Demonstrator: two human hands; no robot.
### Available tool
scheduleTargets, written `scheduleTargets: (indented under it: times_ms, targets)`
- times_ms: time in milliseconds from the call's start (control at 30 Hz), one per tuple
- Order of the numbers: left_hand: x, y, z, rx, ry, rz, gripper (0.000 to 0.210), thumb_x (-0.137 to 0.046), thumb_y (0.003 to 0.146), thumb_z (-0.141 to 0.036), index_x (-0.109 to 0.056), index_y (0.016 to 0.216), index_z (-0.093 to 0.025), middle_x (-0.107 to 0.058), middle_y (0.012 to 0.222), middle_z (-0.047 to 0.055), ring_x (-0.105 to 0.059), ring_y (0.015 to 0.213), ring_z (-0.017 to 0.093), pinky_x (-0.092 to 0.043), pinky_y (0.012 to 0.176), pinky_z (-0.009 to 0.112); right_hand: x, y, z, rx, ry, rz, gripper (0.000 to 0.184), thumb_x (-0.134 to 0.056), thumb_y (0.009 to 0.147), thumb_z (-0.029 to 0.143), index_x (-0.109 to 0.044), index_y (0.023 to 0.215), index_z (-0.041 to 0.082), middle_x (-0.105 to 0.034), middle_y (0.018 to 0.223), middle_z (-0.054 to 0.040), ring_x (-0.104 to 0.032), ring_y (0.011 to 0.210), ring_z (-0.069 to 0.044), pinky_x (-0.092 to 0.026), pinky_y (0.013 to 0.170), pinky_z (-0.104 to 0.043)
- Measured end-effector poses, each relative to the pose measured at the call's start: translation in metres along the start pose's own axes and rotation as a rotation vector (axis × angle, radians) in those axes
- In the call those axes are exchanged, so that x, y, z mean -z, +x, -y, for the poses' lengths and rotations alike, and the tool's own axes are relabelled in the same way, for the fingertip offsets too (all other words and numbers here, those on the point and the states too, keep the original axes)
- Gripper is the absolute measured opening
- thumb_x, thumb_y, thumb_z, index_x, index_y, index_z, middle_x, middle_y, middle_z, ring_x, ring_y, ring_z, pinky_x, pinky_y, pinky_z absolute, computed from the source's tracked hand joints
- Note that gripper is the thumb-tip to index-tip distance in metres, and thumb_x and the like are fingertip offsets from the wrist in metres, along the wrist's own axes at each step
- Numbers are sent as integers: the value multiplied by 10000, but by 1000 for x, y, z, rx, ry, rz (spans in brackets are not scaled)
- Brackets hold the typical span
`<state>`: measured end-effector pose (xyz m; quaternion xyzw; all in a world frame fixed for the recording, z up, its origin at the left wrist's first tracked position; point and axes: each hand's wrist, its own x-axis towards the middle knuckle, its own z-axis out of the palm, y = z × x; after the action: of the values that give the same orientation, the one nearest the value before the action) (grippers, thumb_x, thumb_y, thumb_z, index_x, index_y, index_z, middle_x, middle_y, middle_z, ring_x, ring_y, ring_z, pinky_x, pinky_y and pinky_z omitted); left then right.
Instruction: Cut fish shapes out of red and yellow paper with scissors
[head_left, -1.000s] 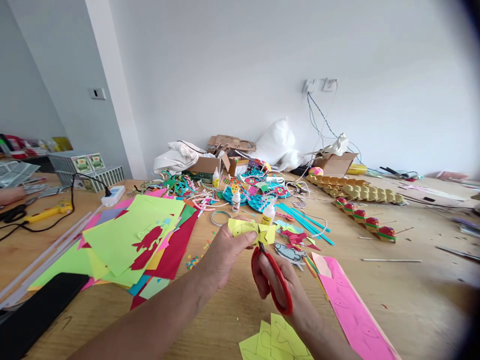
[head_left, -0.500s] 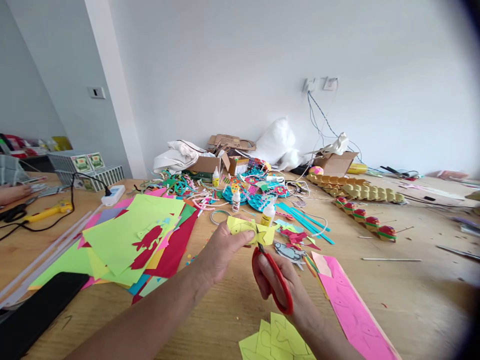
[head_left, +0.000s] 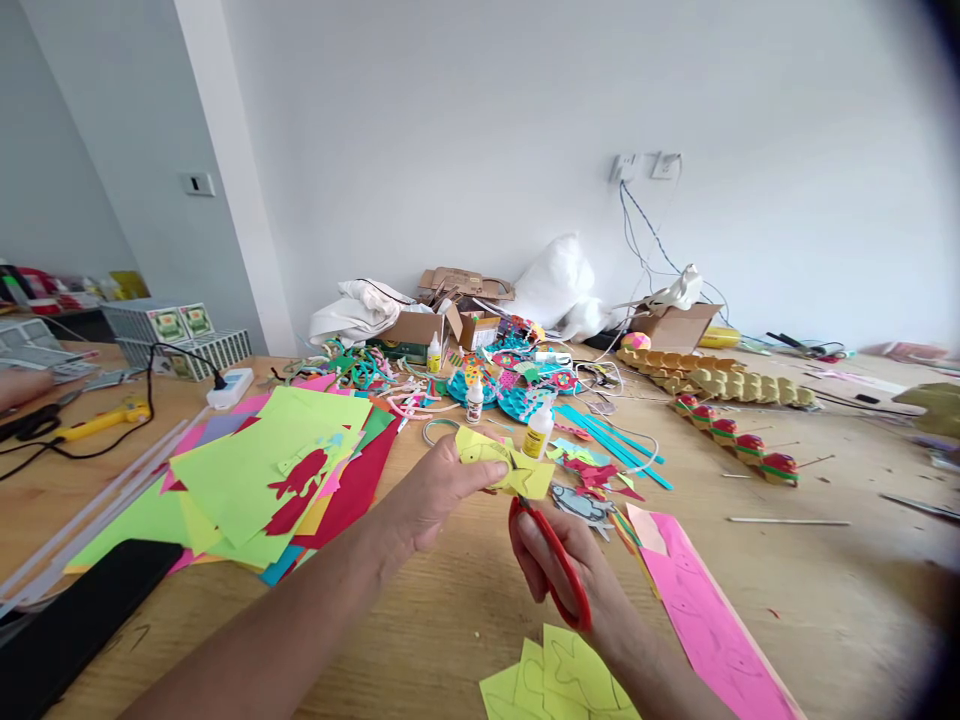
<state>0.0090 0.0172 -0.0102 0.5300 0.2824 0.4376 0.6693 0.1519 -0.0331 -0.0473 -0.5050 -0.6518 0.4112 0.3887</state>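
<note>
My left hand (head_left: 442, 490) pinches a strip of yellow paper (head_left: 534, 482) with a fish outline drawn on it, thumb on top. Red-handled scissors (head_left: 561, 565) are gripped in my right hand (head_left: 574, 560), fingers through the loops. Their blades meet the lower edge of the yellow paper and are mostly hidden by it. Below my right hand lie several yellow paper pieces (head_left: 551, 680) with pencilled outlines. A grey paper fish (head_left: 581, 505) and red paper cutouts (head_left: 592, 472) rest just beyond the scissors.
Coloured paper sheets (head_left: 247, 470) are stacked at left, near a black phone-like slab (head_left: 90, 620). Glue bottles (head_left: 538, 430) stand ahead. Pink paper (head_left: 705, 610) with drawings lies right, below an egg-carton caterpillar (head_left: 735, 440). Another person's hand (head_left: 22, 385) shows at far left.
The paper's right end has tilted downward, and the scissor blades now sit behind or under its lower edge. Both hands have shifted only slightly. The view has moved a little.
</note>
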Motion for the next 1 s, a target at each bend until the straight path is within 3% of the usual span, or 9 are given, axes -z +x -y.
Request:
scheduleTargets:
  times_ms: [433, 567, 733, 1000]
  targets:
    - [17, 3, -6, 12, 143, 82, 231, -667, 630, -224, -565, 825, -152, -555, 693, -34, -478, 657, 93, -342, 642, 236, -3, 2, 2, -95, 25, 27, 345, -381, 761, 508, -399, 564, 225, -365, 398, 79, -326, 326, -78, -231, 351, -199]
    - [14, 3, -5, -12, 130, 113, 194, -657, 641, -241, -553, 778, -151, -540, 679, -37, -458, 637, 88, -333, 618, 232, -2, 1, 1, -30, 10, 44, 364, -371, 791, 516, -392, 566, 231, -386, 406, 66, -366, 365, -97, -280, 384, -216]
    - [8, 2, -3, -32, 78, 71, 199, -667, 627, -255, -532, 734, -157, -513, 637, -47, -446, 604, 81, -334, 594, 223, 0, -2, 4, 66, 8, 60, 400, -323, 850, 516, -388, 576, 232, -425, 445, 44, -389, 433, -118, -325, 450, -235]
    - [2, -1, -3, -49, 120, 25, 183, -650, 639, -258, -513, 713, -161, -509, 624, -50, -445, 598, 82, -340, 587, 224, 2, -2, 5, 80, -8, 56, 436, -313, 853, 545, -377, 553, 235, -427, 454, 36, -395, 447, -127, -326, 456, -245]
